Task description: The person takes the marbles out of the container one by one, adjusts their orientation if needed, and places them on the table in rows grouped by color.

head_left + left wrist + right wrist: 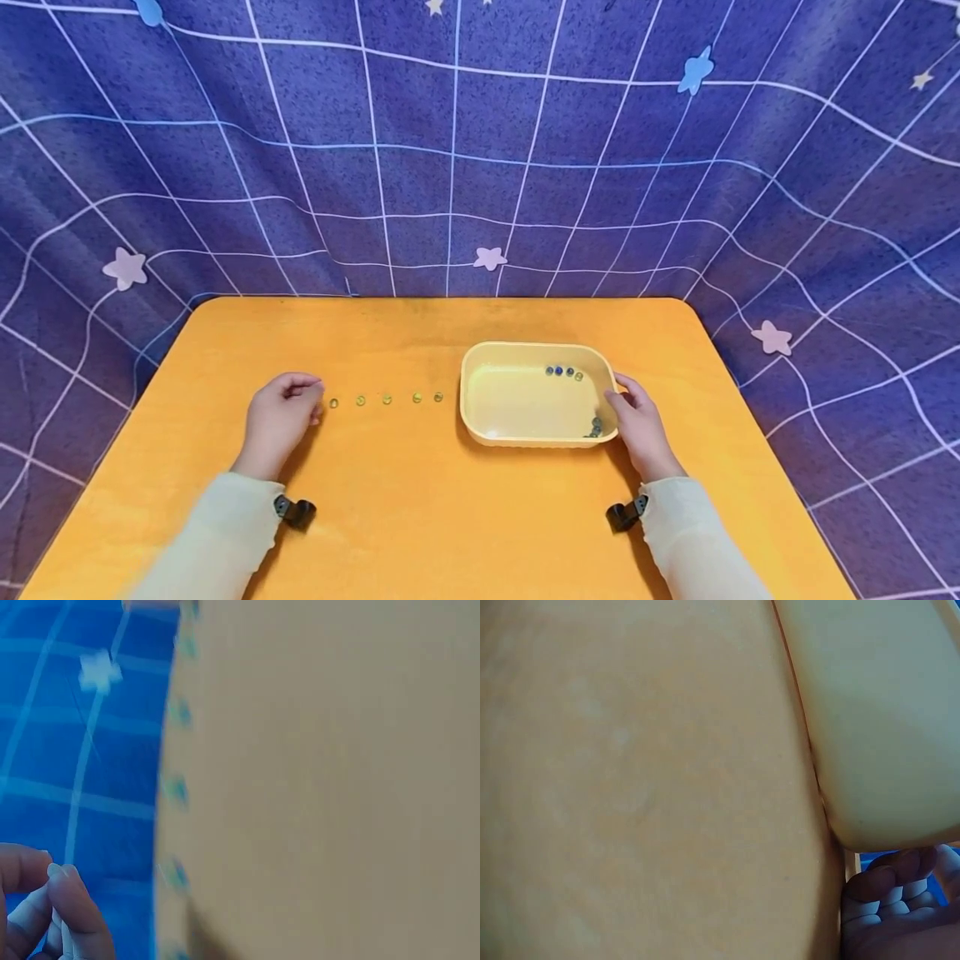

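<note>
Glass marbles, greenish-yellow, lie in a spaced row on the table, with one marble (387, 400) midway along. Just past the row's left end is my left hand (281, 417), its fingers curled and the thumb tip meeting the index fingertip (64, 889); nothing shows between them. To the right of the row stands a pale yellow plastic tray (517, 442). My right hand (641, 425) grips its right end, thumb over the rim and curled fingers (870, 885) against the outside. Inside the tray, several blue and clear marbles (559, 371) line the back, and a small cluster (596, 427) sits in the front right corner.
The orange tabletop (420, 517) has rounded far corners. Behind and beside it hangs a blue curtain (420, 183) with white grid lines and stars. A small black device is strapped at each wrist, over or beside the pale sleeves (217, 533).
</note>
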The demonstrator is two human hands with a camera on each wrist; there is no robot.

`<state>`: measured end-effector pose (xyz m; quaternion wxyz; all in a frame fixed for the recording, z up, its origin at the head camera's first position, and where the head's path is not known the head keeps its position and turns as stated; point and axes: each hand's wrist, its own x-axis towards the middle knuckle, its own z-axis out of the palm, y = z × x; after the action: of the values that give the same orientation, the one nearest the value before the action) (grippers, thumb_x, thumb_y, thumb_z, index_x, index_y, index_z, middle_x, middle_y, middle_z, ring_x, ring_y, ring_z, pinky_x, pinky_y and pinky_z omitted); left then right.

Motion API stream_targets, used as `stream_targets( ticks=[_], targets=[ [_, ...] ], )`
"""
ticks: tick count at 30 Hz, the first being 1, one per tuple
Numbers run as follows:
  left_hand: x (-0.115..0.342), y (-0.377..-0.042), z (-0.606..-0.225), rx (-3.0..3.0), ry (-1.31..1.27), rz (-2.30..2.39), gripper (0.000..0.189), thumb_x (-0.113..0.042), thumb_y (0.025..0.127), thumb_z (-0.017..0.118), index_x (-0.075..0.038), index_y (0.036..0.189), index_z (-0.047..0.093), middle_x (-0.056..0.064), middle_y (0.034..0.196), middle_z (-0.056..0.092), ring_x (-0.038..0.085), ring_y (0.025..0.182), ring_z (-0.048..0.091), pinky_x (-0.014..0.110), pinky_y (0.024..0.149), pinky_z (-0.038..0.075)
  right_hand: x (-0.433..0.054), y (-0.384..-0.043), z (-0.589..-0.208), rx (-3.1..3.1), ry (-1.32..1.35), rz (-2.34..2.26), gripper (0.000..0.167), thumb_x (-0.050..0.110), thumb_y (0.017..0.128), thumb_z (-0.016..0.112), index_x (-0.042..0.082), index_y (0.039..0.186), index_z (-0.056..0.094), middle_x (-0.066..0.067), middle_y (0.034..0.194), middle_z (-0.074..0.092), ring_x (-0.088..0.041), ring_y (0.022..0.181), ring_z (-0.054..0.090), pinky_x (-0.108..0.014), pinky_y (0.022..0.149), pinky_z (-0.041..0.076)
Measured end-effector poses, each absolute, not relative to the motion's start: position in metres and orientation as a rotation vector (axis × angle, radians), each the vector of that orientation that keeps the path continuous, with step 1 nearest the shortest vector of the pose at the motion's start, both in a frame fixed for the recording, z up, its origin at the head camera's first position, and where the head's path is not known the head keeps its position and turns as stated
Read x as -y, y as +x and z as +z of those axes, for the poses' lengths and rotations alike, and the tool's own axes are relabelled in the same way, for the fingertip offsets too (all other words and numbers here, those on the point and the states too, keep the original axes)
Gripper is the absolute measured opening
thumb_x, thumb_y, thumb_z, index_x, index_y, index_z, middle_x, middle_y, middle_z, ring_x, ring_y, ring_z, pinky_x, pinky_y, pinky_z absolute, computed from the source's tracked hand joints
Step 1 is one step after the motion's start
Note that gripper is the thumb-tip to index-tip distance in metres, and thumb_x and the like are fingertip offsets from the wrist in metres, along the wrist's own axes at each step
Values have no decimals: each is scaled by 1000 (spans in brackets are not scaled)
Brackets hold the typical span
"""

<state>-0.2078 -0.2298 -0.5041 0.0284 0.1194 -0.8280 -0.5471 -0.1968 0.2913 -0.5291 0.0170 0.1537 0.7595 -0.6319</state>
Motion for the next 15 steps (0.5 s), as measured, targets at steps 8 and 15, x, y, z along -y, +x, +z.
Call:
stream_targets(
  ticks=[8,15],
  targets=[
    [137,-199,-486,2527,-11,-1847,19,-15,99,71,-1,112,71,18,97,68,35,74,68,37,61,60,-292,-198,-529,-2357,484,-1946,50,31,109,52,18,156,45,-20,122,52,-27,104,59,-26,80,55],
    [62,-193,-480,2497,-383,-1934,5,-10,96,74,-12,100,75,6,85,66,24,66,64,32,57,57,-292,-198,-528,-2359,493,-1934,50,31,109,53,17,156,44,-18,121,54,-26,105,59,-25,81,55]
  ],
)
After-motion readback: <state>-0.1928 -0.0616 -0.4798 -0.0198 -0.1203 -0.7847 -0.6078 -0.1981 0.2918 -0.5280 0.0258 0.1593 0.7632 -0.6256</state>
